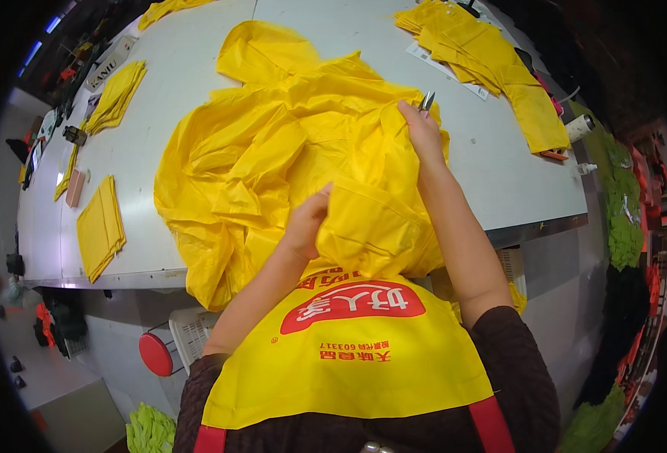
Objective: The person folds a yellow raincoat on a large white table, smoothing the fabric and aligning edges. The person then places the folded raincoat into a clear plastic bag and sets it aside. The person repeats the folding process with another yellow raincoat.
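Hands: left (305, 219), right (422, 128) grip yellow garment (273, 151) on grey worktable (182, 68).

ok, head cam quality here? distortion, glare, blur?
Head view: strong fisheye, table edges bow, black vignette at the corners. Lighting even, soft sheen on the yellow garment, no blown glare. Left hand and right hand sharp; the rim clutter is dim and soft.

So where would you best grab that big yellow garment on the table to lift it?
Probably along the near edge of the yellow garment, coming from the person's side. There the cloth hangs over the table edge in loose folds, easy to pinch. The left hand grips it there already; the right hand, with small metal snips, pinches a raised fold.
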